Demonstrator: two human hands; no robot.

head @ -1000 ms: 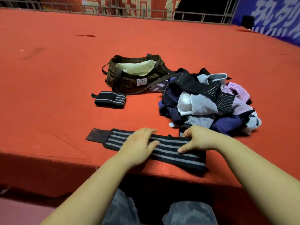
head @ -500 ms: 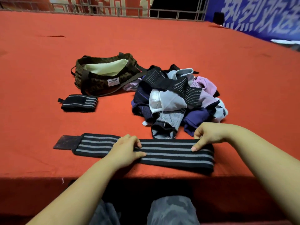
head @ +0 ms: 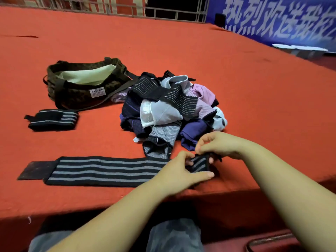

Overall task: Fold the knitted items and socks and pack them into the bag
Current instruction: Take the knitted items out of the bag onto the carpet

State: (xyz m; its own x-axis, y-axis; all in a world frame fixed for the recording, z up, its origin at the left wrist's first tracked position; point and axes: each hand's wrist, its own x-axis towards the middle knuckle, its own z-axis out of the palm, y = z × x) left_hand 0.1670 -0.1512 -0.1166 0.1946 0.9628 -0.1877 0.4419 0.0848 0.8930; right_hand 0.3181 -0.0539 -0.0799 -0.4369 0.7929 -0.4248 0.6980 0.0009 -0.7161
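Red surface (head: 181, 51) is filling most of the view, its near edge dropping off just in front of the person's knees. Blue banner (head: 272, 19) with white characters is running along the far right; metal railing (head: 163, 10) is bordering the far edge.

Pile of knitted items and socks (head: 172, 110) is sitting centre, a loose heap of black striped, white, lilac, purple and grey pieces, unfolded. It is touching the bag's strap on its left side.

Camouflage bag (head: 81, 88) is lying far left of the pile, mouth open, pale lining showing, a white "FASHION" label on its near wall.

Long striped band (head: 101, 170), black with grey stripes, is lying flat along the near edge, a dark tab at its left end. Its right end is being turned up off the surface between both hands.

Folded striped band (head: 52, 120) is resting on the surface just near-side of the bag, left of the pile, apart from both hands.

Right hand (head: 218, 145) is curling over the band's right end from the far side, fingers bent and pinching the raised end. Left hand (head: 183, 170) is gripping the same end from the near side, thumb extended along the lower edge, fingers curled round the fabric. The two hands are almost touching over the turned-up part.
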